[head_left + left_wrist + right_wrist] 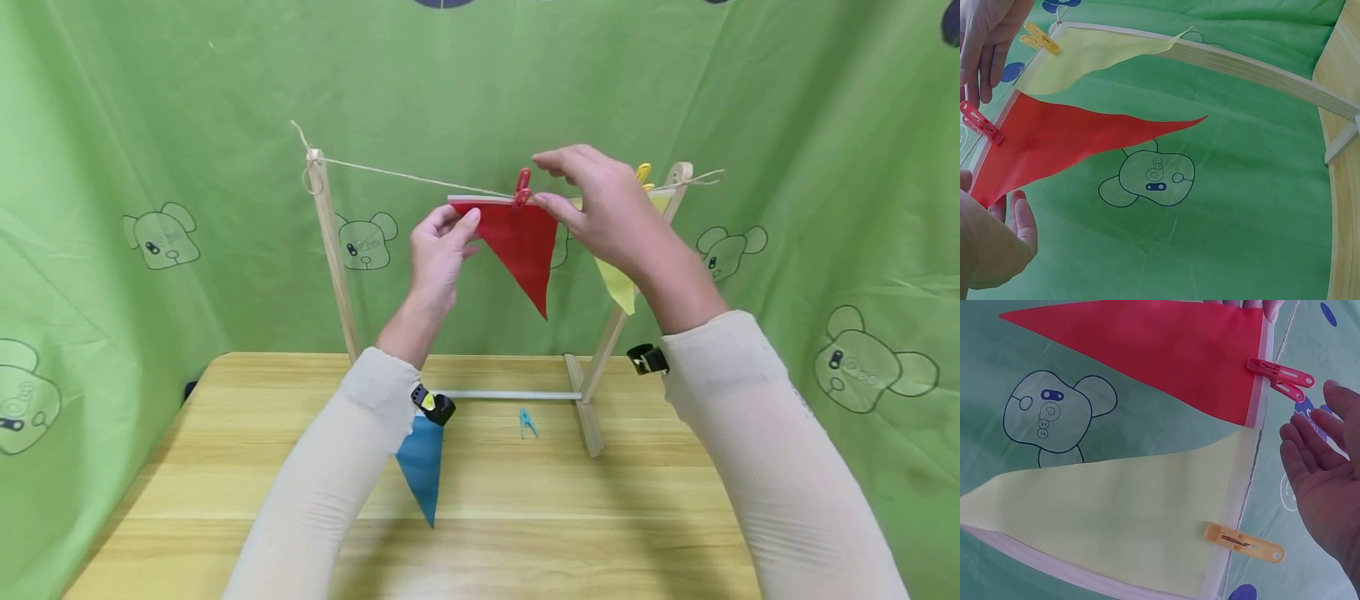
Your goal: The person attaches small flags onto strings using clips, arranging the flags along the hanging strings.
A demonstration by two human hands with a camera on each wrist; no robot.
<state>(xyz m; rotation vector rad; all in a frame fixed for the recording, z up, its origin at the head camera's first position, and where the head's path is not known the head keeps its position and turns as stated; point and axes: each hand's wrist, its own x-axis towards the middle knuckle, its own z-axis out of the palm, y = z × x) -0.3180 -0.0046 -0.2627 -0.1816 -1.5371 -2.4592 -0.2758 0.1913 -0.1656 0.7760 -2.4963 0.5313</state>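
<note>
Currently, I see the red flag (525,250) hanging at the string (412,177), between the left post (336,258) and the right post (611,337) of a wooden stand. The left hand (438,250) pinches the upper left corner of this flag, with the thumb on the near side and the fingers behind. A red clip (522,187) bites its top edge, to the right of the middle. The right hand (600,200) is just beside this clip, thumb and fingers wide apart, and it holds nothing. To the right hangs a yellow flag (617,287), fastened by a yellow clip (1244,542). Below, on the table (525,542), lies a blue clip (528,423), near the right foot of the stand. A blue flag (423,467) lies at its left and nearer, partly hidden by the left sleeve (378,392). Green cloth (450,83) covers the far side.
</note>
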